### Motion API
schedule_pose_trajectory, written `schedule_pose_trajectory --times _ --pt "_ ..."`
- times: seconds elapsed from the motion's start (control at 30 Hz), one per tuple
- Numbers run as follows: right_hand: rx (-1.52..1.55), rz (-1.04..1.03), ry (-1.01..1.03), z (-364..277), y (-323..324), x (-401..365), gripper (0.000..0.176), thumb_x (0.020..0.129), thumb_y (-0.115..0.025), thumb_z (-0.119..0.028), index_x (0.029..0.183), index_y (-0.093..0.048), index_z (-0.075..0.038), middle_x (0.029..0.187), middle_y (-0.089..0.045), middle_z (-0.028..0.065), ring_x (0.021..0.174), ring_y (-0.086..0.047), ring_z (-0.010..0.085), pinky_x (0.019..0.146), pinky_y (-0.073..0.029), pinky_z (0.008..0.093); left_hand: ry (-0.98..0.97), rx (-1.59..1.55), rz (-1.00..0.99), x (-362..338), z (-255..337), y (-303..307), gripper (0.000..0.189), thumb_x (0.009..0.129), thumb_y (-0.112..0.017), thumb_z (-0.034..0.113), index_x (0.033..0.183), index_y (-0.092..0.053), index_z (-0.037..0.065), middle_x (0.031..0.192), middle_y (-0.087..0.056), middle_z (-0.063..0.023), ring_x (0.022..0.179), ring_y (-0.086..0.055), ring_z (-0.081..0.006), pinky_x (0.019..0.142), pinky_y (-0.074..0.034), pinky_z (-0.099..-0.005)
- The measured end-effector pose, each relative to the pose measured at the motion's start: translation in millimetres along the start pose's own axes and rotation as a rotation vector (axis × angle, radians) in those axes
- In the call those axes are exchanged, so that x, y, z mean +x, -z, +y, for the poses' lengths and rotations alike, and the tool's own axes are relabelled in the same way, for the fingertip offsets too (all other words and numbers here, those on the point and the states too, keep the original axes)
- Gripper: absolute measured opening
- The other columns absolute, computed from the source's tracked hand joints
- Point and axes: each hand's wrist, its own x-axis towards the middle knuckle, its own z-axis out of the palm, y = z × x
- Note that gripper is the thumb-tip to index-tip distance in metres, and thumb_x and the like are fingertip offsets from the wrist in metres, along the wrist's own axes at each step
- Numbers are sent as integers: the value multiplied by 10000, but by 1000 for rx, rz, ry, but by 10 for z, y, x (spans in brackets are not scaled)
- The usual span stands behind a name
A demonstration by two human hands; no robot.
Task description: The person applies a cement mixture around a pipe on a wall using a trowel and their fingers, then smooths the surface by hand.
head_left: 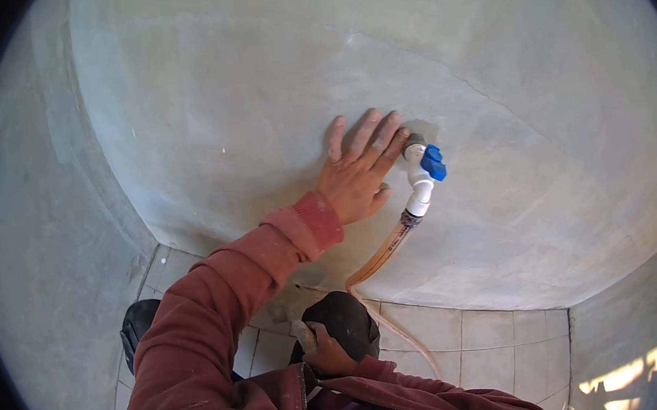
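Note:
My left hand [360, 166] lies flat against the grey plastered wall [257, 117], its fingers spread and pointing up. Its fingertips come close to the white plastic tap [420, 172] with a blue handle [433, 163], which sticks out of the wall just to the right. A clear orange-tinted hose [385, 255] is fitted on the tap's outlet and runs down to the floor. Low in front of my body, by the dark-covered knee [348, 322], my right hand [331, 353] is closed around a small pale piece [305, 338], whose kind I cannot make out.
Pale square tiles [485, 348] cover the floor below the wall. Another grey wall [38, 233] rises on the left, meeting the front wall in a corner. Sunlight patches [637, 373] fall on the right-hand wall. A dark shoe or knee [138, 326] shows at left.

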Motion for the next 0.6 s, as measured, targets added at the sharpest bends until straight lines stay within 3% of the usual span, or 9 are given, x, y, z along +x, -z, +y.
schedule_pose_trajectory --times 0.07,0.23,0.5,0.6 --pt "-11 -9 -95 -58 -4 -9 752 673 -666 -143 1303 -283 6 1099 -548 302 1038 -560 410 877 -440 397 -40 -58 -22 56 -62 75 818 677 -701 334 1384 -346 127 1504 -169 -104 1392 -56 -309 1059 12 -582" --pt "-11 -15 -68 -64 32 -9 747 676 -665 -141 1302 -284 4 1110 -545 303 1058 -550 414 886 -436 394 -108 -173 32 167 -165 257 693 608 -770 189 1239 -487 139 1501 -197 -98 1397 -49 -312 1059 34 -569" --pt "-3 -30 -148 -50 44 43 727 681 -665 -121 1295 -296 6 1120 -542 304 1074 -545 410 896 -436 393 -75 -346 0 164 -206 290 606 614 -766 176 1170 -527 148 1491 -230 -98 1402 -56 -309 1058 79 -560" --pt "23 -31 -64 60 17 51 760 672 -673 -182 1293 -272 -3 1065 -547 319 1007 -560 445 865 -445 424 -54 -371 11 150 -158 268 600 618 -764 178 1171 -530 152 1481 -255 -100 1402 -62 -307 1060 88 -550"
